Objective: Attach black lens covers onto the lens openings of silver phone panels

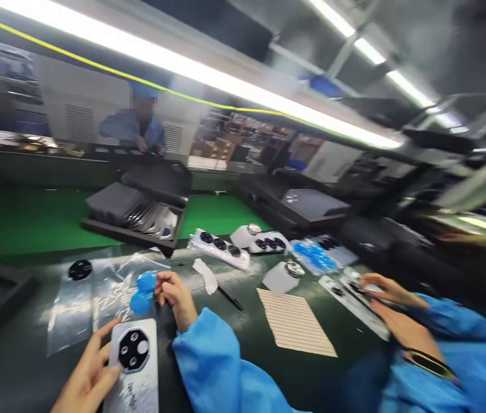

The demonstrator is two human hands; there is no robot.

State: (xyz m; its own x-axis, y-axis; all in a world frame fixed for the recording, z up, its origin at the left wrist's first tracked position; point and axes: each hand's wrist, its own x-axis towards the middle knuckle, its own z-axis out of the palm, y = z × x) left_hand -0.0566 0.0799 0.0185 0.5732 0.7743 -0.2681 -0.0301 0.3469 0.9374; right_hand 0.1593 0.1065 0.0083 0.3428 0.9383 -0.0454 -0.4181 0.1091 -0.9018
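Observation:
My left hand (92,367) grips the side of a white phone back cover (148,367) with a black camera plate (133,350) and a pale round spot on that plate. Whether a whole phone is there I cannot tell. Just above it, the fingers of my right hand (174,292) pinch the edge of a blue piece of film (142,301) made of two joined round shapes. A clear plastic sheet (71,312) lies behind the film, with a black round camera plate (80,269) on its far part.
A co-worker's hands (391,292) handle a phone part (355,304) at right. Between us lie a lined paper sheet (297,321), a black pen (230,298), white strips with black discs (221,249) and pump bottles (281,278). A black tray (129,229) of panels stands behind.

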